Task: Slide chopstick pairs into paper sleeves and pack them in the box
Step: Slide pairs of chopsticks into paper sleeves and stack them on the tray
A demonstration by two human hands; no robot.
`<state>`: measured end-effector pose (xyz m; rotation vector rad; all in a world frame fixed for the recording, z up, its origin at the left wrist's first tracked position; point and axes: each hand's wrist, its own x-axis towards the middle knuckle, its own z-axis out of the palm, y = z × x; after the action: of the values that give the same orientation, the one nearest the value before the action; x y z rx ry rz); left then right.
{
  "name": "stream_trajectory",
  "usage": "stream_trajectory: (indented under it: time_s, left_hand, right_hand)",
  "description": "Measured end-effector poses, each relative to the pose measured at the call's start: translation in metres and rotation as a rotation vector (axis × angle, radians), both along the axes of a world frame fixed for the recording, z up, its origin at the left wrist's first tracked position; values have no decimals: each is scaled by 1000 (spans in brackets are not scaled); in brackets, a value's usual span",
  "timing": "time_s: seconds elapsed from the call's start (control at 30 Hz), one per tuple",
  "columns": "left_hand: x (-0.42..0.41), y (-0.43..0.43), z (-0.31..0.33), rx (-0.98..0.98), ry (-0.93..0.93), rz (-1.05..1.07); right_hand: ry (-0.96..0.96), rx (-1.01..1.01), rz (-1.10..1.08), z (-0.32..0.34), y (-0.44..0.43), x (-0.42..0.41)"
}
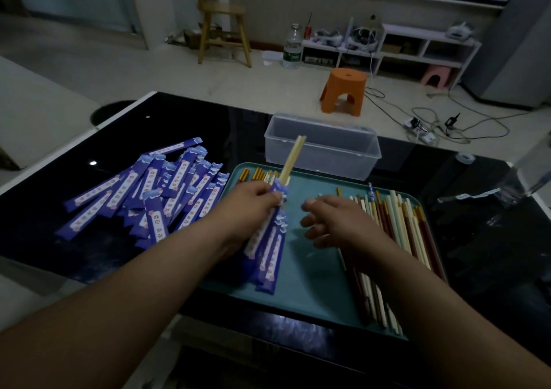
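Observation:
My left hand (253, 203) grips a blue paper sleeve (268, 245) over the teal tray (316, 281). A pale chopstick pair (293, 159) sticks out of the sleeve's top end, pointing toward the clear plastic box (322, 147). Further sleeves seem to lie under the held one. My right hand (334, 221) hovers just right of the sleeve, fingers apart, holding nothing. Loose chopsticks (396, 239) in several colours lie on the tray's right side, partly under my right forearm. A pile of blue sleeves (155, 191) lies on the dark table to the left.
A few more chopstick ends (259, 175) show at the tray's far left edge. Crumpled clear plastic (489, 197) lies on the table at the right. Beyond the table stand an orange stool (344, 91), a wooden chair (222, 21) and a low white shelf (417, 48).

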<state>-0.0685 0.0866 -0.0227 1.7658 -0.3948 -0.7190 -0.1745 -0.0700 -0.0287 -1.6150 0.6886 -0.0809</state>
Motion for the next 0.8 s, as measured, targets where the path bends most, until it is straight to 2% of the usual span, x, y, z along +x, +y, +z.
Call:
stream_trajectory:
  time_s: [0.17,0.3,0.47,0.6,0.8]
  left_hand:
    - [24,17,-7,102,-152,145]
    - [23,20,-9,157,-190,154]
    - [32,25,-8,236,-230,136]
    - [40,31,-11,313,-297,122]
    - [44,31,-21,461,-503,83]
  right_hand:
    - [55,29,181,-1,40,9]
    - [47,-38,290,-5,66,21]
    - [32,-54,274,-8,78,33]
    - [47,-173,241,-7,72,36]
    - [65,-223,109,-4,48,29]
